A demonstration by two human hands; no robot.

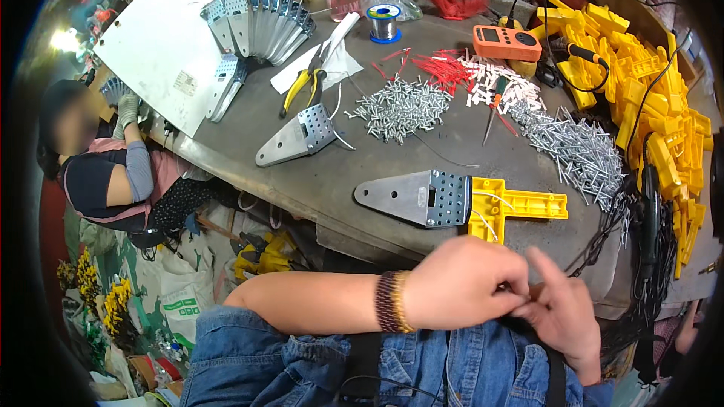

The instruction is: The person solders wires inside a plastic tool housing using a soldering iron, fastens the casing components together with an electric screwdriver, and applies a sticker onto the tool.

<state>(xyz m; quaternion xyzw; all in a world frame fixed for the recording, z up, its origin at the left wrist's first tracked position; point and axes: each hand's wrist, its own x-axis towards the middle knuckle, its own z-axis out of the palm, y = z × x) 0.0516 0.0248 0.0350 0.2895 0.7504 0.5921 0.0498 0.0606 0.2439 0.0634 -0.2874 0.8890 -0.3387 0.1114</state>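
My left hand [464, 283], a beaded bracelet on its wrist, is curled closed just past the table's near edge. Beside it is my right hand [566, 316], forefinger raised and the other fingers bent inward. Their fingertips meet; anything pinched there is too small or hidden to make out. Just beyond my hands lies a yellow plastic handle piece [520, 202], joined to a tapered metal plate [396, 194] with a perforated end. A thin white wire [490, 197] loops over the yellow part. Farther left rests another tapered metal plate [298, 136] with a white wire.
Piles of short screws [400, 109] and long screws [577, 154] lie mid-table and right. Beyond are a screwdriver [495, 102], an orange meter [507, 41], a solder spool [384, 24] and yellow-handled pliers [305, 83]. Yellow parts [641, 83] heap at right. A co-worker [113, 166] sits left.
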